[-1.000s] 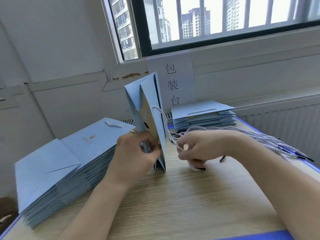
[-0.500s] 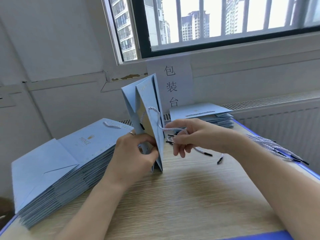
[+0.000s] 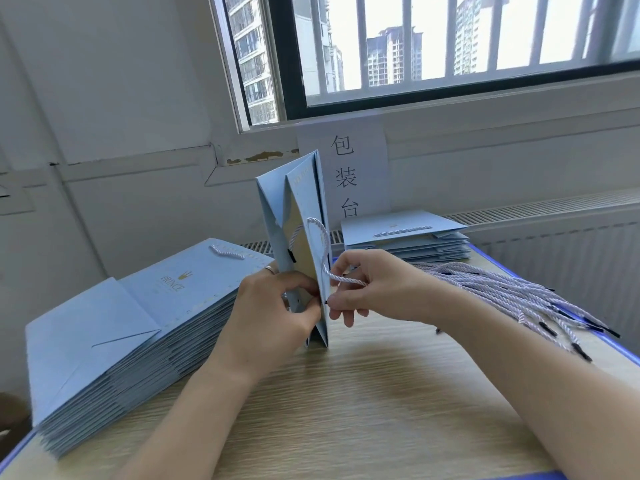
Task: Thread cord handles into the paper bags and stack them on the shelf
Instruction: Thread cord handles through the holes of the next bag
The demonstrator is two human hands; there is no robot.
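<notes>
Upright on the wooden tabletop (image 3: 346,410), a folded light-blue paper bag (image 3: 272,220) stands on its edge between the person's two hands. The left hand (image 3: 273,317), with a ring (image 3: 271,270) on one finger, has its fingers curled and pinches the bag's near lower part. The right hand (image 3: 377,289) pinches the free end of a white twisted cord handle (image 3: 324,247) against the bag's right face; the cord arcs up out of the bag's open fold and back down to those fingers. A tall stack of flat bags (image 3: 121,334) lies to the left, a lower stack (image 3: 405,237) sits at the back under a paper sign (image 3: 346,178), and a bundle of loose cords (image 3: 512,292) with black tips lies behind the right forearm.
</notes>
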